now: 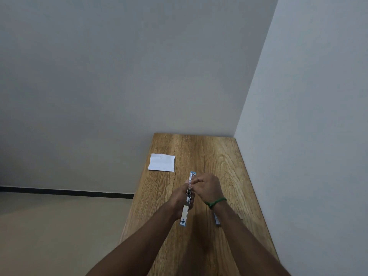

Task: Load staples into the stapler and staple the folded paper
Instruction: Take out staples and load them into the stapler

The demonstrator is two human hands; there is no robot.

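Note:
A blue and silver stapler (185, 213) is swung fully open into one long line above the wooden table (219, 166). My left hand (179, 198) grips its middle from the left. My right hand (207, 188), with a green band at the wrist, pinches a thin silvery strip that looks like staples at the stapler's far half; the strip is too small to make out clearly. The folded white paper (161, 162) lies flat near the table's left edge, apart from both hands.
A small blue and white box (217, 221) lies on the table under my right forearm, partly hidden. The table stands in a corner, with walls behind it and to its right. Beige floor lies to its left.

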